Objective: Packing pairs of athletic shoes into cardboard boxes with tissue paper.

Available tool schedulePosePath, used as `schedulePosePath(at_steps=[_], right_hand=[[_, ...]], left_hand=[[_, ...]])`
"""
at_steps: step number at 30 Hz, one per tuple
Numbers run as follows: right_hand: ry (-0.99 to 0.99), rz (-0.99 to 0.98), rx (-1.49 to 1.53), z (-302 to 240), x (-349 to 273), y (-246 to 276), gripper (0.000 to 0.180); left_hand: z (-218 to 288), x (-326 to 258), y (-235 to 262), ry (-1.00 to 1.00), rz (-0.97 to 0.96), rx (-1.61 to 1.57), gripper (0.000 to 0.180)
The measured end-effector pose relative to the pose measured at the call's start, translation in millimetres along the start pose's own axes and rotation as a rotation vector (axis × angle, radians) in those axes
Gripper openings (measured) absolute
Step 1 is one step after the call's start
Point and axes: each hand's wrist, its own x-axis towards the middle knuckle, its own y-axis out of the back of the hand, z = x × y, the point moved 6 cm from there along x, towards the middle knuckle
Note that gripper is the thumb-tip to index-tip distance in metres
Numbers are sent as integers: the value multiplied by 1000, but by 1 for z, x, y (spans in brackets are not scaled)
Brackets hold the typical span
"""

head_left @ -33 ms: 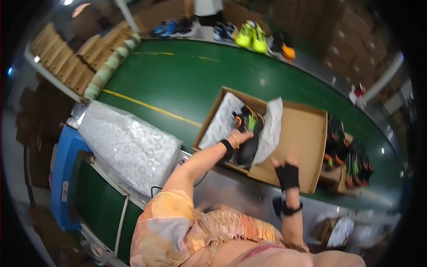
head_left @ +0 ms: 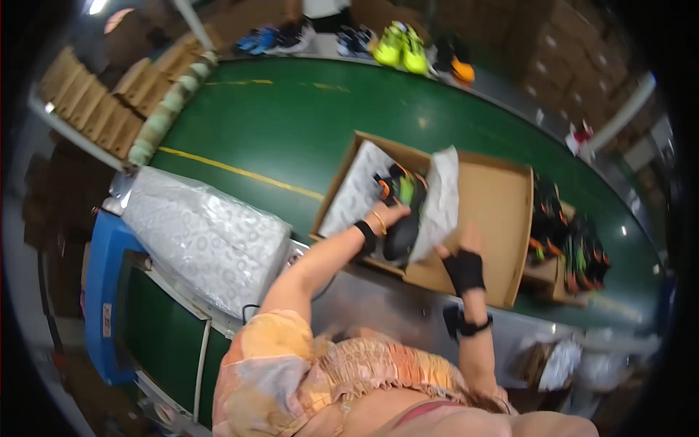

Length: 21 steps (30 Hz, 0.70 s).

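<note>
A black shoe (head_left: 402, 237) with green and orange parts lies in an open cardboard shoebox (head_left: 338, 191), on patterned white tissue paper (head_left: 352, 189). My left hand (head_left: 386, 217) reaches in from the left and is closed on the shoe's side; some of its fingers are hidden. Between shoe and lid, a flap of the tissue stands up. Over the near part of the brown lid (head_left: 495, 211), my right hand (head_left: 463, 261) is open, fingers apart and slightly blurred, its thumb near the paper flap. It wears a black fingerless glove.
Left of the box lies a plastic-wrapped stack of patterned paper (head_left: 211, 233), beside a blue machine part (head_left: 105, 306). More dark shoes (head_left: 582, 258) sit right of the lid. Across the green conveyor belt (head_left: 291, 102) are yellow-green shoes (head_left: 402, 49) and a person (head_left: 326, 9).
The whole view has shifted slightly, moving the scene up and left. My left hand stays on the shoe, and my right hand remains over the lid with fingers apart.
</note>
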Motion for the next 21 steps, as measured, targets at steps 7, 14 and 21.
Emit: schedulePosePath(at_steps=[7, 14, 21], right_hand=[[-99, -302, 429, -61, 29, -30, 104], [-212, 416, 406, -7, 5, 26, 40], [-96, 200, 720, -47, 10, 50, 35]], left_hand=[[34, -6, 47, 28, 154, 51, 56], [39, -29, 59, 3, 48, -188, 48], [-14, -2, -17, 485, -92, 285, 70]])
